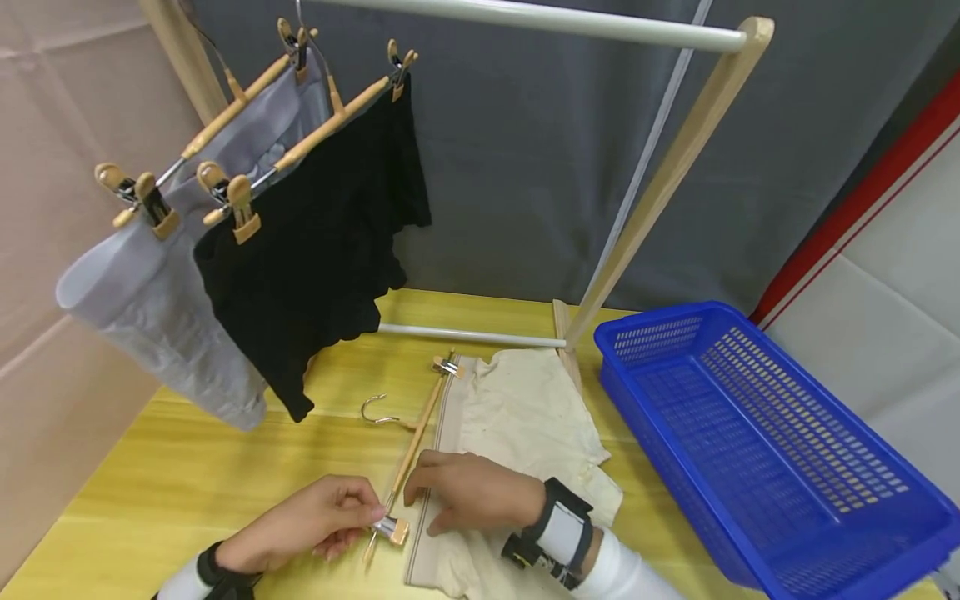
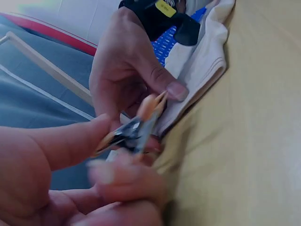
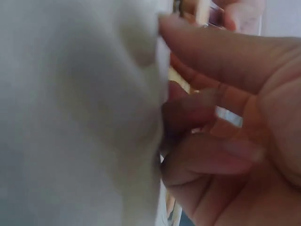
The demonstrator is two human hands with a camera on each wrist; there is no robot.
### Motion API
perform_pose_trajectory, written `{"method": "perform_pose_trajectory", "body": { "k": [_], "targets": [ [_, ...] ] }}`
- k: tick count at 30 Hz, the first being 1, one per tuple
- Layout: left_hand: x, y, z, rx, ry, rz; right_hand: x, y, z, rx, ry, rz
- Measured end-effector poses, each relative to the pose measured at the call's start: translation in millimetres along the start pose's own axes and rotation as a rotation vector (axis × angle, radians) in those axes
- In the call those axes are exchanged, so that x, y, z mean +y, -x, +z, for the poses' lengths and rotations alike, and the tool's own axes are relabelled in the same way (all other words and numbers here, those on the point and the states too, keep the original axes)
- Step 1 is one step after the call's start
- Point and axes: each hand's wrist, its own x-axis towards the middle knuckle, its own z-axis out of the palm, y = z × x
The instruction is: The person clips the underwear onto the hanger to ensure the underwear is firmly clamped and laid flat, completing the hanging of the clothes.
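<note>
Cream shorts (image 1: 525, 417) are laid flat on the yellow table (image 1: 187, 475), at about five o'clock from the table's middle, with the striped waistband (image 1: 438, 450) turned toward nine o'clock. Along that waistband a wooden clip hanger (image 1: 416, 433) is laid, its far clip (image 1: 447, 366) already closed on the band at twelve o'clock and its metal hook (image 1: 378, 414) pointed toward nine o'clock.

At the far left, a grey garment (image 1: 150, 283) and black shorts (image 1: 315, 250) are hung on clip hangers from the rack rail (image 1: 540, 17), at about ten o'clock from the hands.

The near clip (image 1: 392, 528) of the hanger is pinched between thumb and fingers of the left hand (image 1: 307, 521), at six o'clock on the hanger bar. In the left wrist view the clip (image 2: 136, 129) is seen squeezed, its wooden tips spread over the band's edge.

Just to the right, the waistband is held by the right hand (image 1: 468, 492), with curled fingers pressed against the fabric beside the clip; in the right wrist view the cloth (image 3: 80, 113) is seen nipped by the fingertips (image 3: 188, 28). The two hands are nearly touching.

At three o'clock, a blue basket (image 1: 757, 450) is set on the table's right end, near the shorts but apart from them.
</note>
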Motion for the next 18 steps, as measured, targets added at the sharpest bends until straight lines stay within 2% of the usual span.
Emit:
{"method": "perform_pose_trajectory", "body": {
  "k": [5,7,14,18],
  "targets": [
    [0.4,-1.3,2.4,0.035,0.012,0.023,-6.2,-0.3,0.2,-0.044,0.041,0.091],
    [0.8,-2.0,3.4,0.039,0.020,0.035,-7.6,1.5,-1.1,-0.057,0.056,0.097],
    [0.8,-2.5,4.5,0.048,0.025,0.019,-1.2,3.1,-6.2,-0.085,0.038,-0.016],
    [-0.1,-2.3,3.5,0.048,0.028,0.020,1.2,1.6,-6.3,-0.099,0.017,-0.029]
  ]
}}
